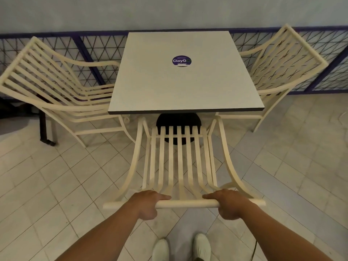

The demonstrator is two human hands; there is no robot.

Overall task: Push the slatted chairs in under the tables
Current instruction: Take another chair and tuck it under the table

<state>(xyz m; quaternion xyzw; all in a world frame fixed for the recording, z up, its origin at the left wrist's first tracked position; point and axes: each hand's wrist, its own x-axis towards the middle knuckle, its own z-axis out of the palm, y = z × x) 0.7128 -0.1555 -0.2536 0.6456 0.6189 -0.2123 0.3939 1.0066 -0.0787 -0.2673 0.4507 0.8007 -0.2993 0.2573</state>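
Observation:
A cream slatted chair stands right in front of me, its seat front tucked under the near edge of a square white table. My left hand and my right hand both grip the chair's top back rail, one towards each end. A second slatted chair sits at the table's left side, a third at its right side, both partly under the tabletop. The table's black round base shows beneath the top.
A purple round sticker lies on the tabletop. A purple-framed mesh fence runs along the wall behind. A dark post stands at the left. The floor is pale tiles; my white shoes are below.

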